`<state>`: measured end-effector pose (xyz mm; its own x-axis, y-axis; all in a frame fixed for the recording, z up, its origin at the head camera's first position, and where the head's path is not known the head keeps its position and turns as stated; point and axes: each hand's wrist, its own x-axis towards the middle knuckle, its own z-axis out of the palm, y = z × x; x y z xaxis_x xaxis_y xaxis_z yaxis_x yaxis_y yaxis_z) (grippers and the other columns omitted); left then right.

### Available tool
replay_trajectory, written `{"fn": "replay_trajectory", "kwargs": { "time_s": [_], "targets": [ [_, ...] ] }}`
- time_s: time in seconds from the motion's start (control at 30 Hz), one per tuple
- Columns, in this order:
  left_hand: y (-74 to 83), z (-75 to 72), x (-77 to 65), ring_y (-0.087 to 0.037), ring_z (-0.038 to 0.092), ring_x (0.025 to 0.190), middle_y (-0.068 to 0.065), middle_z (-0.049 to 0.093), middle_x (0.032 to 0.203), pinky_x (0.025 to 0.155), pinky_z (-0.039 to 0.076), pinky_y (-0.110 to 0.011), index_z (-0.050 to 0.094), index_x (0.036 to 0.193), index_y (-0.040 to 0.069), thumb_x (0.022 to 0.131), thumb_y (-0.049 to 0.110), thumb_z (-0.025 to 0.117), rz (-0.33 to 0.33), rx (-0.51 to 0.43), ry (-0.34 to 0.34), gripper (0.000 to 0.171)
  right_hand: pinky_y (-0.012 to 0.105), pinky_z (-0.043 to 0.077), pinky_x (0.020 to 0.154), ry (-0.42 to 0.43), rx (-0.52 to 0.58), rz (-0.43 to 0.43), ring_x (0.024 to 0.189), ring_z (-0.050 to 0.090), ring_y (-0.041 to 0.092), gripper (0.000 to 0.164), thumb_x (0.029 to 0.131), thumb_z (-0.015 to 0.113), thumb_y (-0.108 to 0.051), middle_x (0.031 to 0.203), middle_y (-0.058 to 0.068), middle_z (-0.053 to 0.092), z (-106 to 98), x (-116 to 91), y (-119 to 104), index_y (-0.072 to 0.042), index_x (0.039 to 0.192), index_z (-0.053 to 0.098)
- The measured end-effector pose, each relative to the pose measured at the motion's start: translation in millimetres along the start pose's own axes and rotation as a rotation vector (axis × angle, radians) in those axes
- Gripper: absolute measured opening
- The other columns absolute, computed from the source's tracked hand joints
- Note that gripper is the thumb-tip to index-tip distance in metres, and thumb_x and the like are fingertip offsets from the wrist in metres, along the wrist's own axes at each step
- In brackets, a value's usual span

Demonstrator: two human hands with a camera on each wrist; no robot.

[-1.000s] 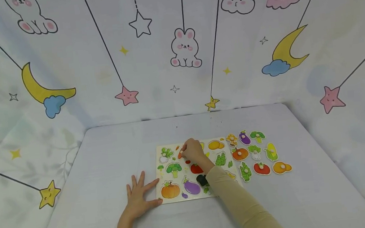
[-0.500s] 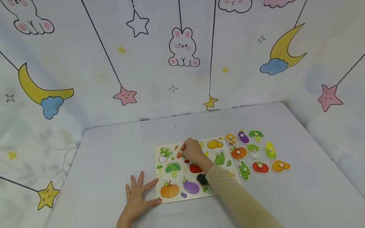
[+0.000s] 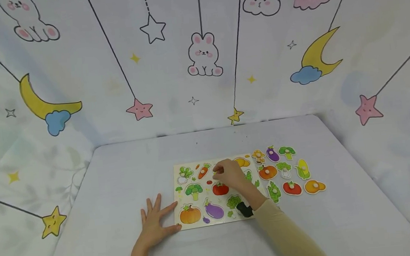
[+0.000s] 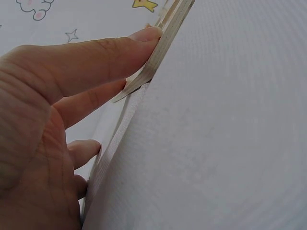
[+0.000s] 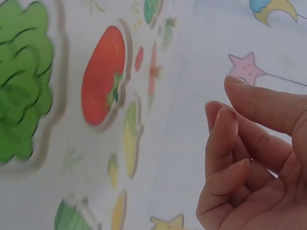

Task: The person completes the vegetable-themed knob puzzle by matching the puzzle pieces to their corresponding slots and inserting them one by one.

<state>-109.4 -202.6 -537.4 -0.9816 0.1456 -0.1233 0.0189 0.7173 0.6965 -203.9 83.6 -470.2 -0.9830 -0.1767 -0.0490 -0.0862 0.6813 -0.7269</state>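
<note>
A pale wooden vegetable puzzle board (image 3: 200, 201) lies on the table. A carrot piece (image 3: 204, 171) sits in its top row, its knob standing out in the right wrist view. My right hand (image 3: 232, 175) hovers over the board to the right of the carrot. Its fingers are loosely bent with nothing between thumb and fingertips, as the right wrist view shows. The tomato picture (image 5: 103, 76) is in front of that hand. My left hand (image 3: 155, 223) lies spread at the board's left side, thumb (image 4: 144, 36) and fingertips right at its edge.
To the right of the board lie several loose knobbed pieces, including a pumpkin (image 3: 268, 172), a tomato (image 3: 292, 188), an eggplant (image 3: 272, 154) and a corn cob (image 3: 303, 169). A patterned cloth wall (image 3: 171, 74) rises behind the table.
My right hand has let go of the carrot piece, lifted off it and shifted right. The left hand has stayed at the board's edge.
</note>
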Motion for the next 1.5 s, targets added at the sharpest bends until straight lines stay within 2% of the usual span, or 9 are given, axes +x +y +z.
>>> {"fn": "replay_trajectory", "kwargs": {
  "time_s": [0.13,0.4,0.63,0.83,1.23,1.5],
  "targets": [
    [-2.0,-0.2,-1.1,-0.054,-0.016,0.145,-0.027,0.011,0.161,0.111,-0.017,-0.069,0.063,0.133,0.019,0.065,0.042,0.086,0.009,0.002,0.007,0.075,0.025,0.048,0.064,0.021,0.007,0.021,0.075,0.055,0.015,0.022,0.084,0.075,-0.014,0.083,0.001,0.063,-13.4,-15.8,11.0,-0.006,0.105,0.073],
    [-0.2,-0.7,-2.6,-0.054,-0.016,0.145,-0.028,0.011,0.161,0.11,-0.017,-0.07,0.063,0.133,0.02,0.065,0.043,0.085,0.011,0.002,0.001,0.075,0.024,0.048,0.064,0.047,-0.035,0.148,0.078,0.055,0.016,0.032,0.086,0.074,-0.018,0.089,-0.001,0.064,-40.8,-45.5,46.0,-0.013,0.117,0.069],
    [0.7,-1.3,-3.4,-0.055,-0.015,0.144,-0.028,0.011,0.161,0.11,-0.016,-0.07,0.063,0.133,0.02,0.066,0.044,0.085,0.021,0.003,0.007,0.075,0.024,0.046,0.062,0.092,-0.103,0.178,0.079,0.056,0.018,0.032,0.085,0.073,-0.014,0.088,0.002,0.066,-66.5,-66.4,74.9,-0.008,0.116,0.069],
    [1.0,-0.7,-3.8,-0.056,-0.014,0.144,-0.029,0.012,0.16,0.11,-0.016,-0.071,0.063,0.132,0.019,0.065,0.044,0.085,0.034,0.005,0.019,0.075,0.026,0.045,0.058,0.057,-0.165,0.232,0.076,0.053,0.02,0.03,0.086,0.072,-0.013,0.083,0.004,0.061,-82.2,-82.4,91.9,-0.005,0.115,0.069],
    [-0.8,0.9,-2.0,-0.055,-0.015,0.144,-0.028,0.012,0.16,0.11,-0.017,-0.07,0.063,0.132,0.019,0.064,0.043,0.086,0.023,-0.01,0.019,0.075,0.027,0.038,0.06,0.032,-0.224,0.292,0.071,0.049,0.019,0.021,0.082,0.076,-0.013,0.075,0.002,0.058,-84.0,-91.1,111.3,-0.007,0.102,0.073],
    [1.8,-1.7,-2.1,-0.055,-0.015,0.144,-0.028,0.012,0.16,0.11,-0.016,-0.072,0.063,0.132,0.02,0.065,0.043,0.086,0.029,0.001,0.01,0.075,0.027,0.039,0.06,0.046,-0.205,0.28,0.071,0.049,0.019,0.016,0.082,0.077,-0.01,0.075,0.002,0.058,-81.8,-90.1,118.7,-0.006,0.097,0.072]
  ]
}}
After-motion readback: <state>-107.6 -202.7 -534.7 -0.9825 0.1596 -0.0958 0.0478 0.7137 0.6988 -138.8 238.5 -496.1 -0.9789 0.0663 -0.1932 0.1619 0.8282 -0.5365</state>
